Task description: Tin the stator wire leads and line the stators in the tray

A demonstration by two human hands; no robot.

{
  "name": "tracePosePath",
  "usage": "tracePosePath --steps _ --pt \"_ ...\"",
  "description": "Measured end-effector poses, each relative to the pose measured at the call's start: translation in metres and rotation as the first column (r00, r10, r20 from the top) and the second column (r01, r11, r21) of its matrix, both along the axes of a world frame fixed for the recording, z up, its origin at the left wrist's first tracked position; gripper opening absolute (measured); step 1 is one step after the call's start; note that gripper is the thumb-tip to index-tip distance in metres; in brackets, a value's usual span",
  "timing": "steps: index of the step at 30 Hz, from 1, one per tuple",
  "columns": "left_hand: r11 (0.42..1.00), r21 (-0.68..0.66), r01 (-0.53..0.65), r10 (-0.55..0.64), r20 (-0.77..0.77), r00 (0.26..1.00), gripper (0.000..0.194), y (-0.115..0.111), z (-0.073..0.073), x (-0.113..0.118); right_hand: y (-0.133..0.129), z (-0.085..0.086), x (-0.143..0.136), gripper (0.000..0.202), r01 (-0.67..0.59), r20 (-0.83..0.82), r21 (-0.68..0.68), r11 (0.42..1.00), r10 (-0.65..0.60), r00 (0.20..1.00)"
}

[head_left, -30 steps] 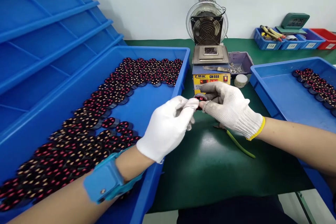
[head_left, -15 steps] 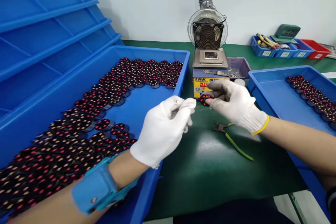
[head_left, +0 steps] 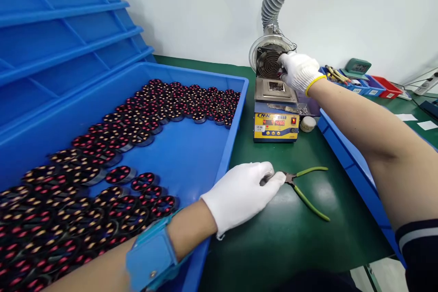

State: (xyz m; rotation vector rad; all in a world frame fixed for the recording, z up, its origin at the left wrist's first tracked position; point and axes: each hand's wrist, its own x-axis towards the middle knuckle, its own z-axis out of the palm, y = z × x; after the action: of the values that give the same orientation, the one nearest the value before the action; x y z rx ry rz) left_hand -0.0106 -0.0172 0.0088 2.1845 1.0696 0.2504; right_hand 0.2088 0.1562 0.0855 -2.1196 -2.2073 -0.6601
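My right hand (head_left: 297,70), in a white glove with a yellow cuff, is raised above the solder pot (head_left: 276,86) in front of the fan. Its closed fingers grip a small round black coil part with red windings (head_left: 281,74), mostly hidden behind them. Lower down, my left hand (head_left: 244,194), also in a white glove, hovers low over or rests on the green table. Its fingers are curled in a loose pinch, and whatever they hold is hidden. Its fingertips lie against or just beside the jaws of green-handled cutting pliers (head_left: 304,196), which lie with handles spread.
At left, a big blue tray (head_left: 227,146) holds many similar coil parts. Another blue tray (head_left: 349,155) stands at right beneath my forearm. A white round lump (head_left: 308,123) sits beside the pot's yellow control panel (head_left: 275,127). Small bins and a clock (head_left: 357,65) line the back.
My right hand has moved up and away with the coil part, from beside my left hand to above the solder pot. My left hand has come down near the pliers' jaws.
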Motion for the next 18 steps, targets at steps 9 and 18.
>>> tracePosePath --steps 9,18 --pt "0.999 0.044 0.029 -0.032 0.054 0.998 0.043 -0.001 -0.006 -0.002 0.001 -0.005 -0.012 0.041 -0.002 0.003 -0.079 0.997 0.002 1.0" --pt "0.942 -0.16 -0.296 0.334 0.356 0.873 0.039 0.001 -0.003 0.001 -0.025 0.007 -0.009 0.04 -0.04 -0.248 0.072 0.997 0.056 0.967"
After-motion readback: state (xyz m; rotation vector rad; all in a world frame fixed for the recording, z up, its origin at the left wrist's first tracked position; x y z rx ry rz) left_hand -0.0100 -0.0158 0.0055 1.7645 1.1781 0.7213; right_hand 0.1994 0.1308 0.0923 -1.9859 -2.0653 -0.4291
